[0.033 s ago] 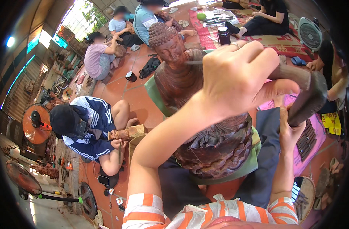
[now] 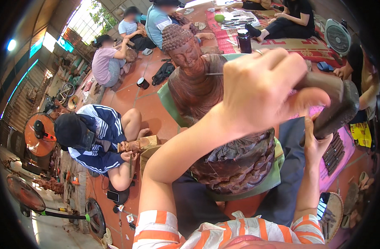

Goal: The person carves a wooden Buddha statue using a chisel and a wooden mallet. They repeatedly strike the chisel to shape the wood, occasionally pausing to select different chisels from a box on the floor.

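A dark brown carved wooden Buddha statue (image 2: 194, 91) stands upright between my knees. My left hand (image 2: 260, 89) is closed in front of its shoulder, wrapped round a chisel (image 2: 215, 74). The thin metal blade points left toward the base of the statue's neck; whether its tip touches the wood I cannot tell. To the right, my right hand (image 2: 316, 145) grips a dark wooden mallet (image 2: 335, 114). The mallet's head is up against or very near the back end of the chisel handle. My left hand and forearm hide part of the statue's chest.
Green material (image 2: 167, 108) shows around the statue. Beside my right knee, several chisels (image 2: 333, 153) lie on a pink cloth (image 2: 327, 182). A co-worker in a cap (image 2: 69, 129) sits at left with a carving (image 2: 134, 146). A black flask (image 2: 244, 41) stands beyond the statue.
My left hand and the chisel have shifted slightly right and down. The mallet has moved a little to the right. The statue stays in place.
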The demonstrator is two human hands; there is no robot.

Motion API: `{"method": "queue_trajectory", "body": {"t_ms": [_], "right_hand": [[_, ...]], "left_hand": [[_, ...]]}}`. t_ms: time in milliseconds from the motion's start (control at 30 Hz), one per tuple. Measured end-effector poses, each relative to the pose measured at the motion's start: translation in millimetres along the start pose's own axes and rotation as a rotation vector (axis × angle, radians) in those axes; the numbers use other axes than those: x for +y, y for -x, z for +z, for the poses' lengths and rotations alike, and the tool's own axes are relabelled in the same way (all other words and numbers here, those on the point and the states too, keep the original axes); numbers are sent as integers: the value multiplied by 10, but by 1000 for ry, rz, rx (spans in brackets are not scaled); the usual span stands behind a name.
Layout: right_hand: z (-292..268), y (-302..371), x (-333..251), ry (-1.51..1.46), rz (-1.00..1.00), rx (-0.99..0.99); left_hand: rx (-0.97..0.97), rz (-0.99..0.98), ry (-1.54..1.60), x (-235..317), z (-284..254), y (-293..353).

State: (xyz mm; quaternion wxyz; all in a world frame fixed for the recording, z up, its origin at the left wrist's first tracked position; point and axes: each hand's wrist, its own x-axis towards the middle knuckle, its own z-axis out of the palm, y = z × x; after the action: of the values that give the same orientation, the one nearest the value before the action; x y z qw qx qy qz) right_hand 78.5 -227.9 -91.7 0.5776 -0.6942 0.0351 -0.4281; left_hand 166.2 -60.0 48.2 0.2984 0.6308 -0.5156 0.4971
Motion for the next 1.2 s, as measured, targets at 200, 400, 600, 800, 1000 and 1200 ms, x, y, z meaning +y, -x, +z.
{"method": "queue_trajectory", "body": {"t_ms": [200, 400, 600, 800, 1000, 1200], "right_hand": [[-304, 443, 500, -109, -76, 12], [-395, 541, -75, 112, -79, -211], [-256, 676, -684, -105, 44, -601], [-208, 842, -778, -211, -23, -763], [-253, 1008, -948, -337, -155, -812], [-383, 1255, -918, -325, -90, -809]], "left_hand": [[-304, -205, 393, 470, -63, 140], [-823, -610, 522, 771, -518, 252], [-486, -514, 497, 921, -788, 455], [-263, -724, 784, 1202, -1184, 833], [-66, -927, 1015, 1511, -1383, 901], [87, -980, 966, 1717, -1423, 1096]]}}
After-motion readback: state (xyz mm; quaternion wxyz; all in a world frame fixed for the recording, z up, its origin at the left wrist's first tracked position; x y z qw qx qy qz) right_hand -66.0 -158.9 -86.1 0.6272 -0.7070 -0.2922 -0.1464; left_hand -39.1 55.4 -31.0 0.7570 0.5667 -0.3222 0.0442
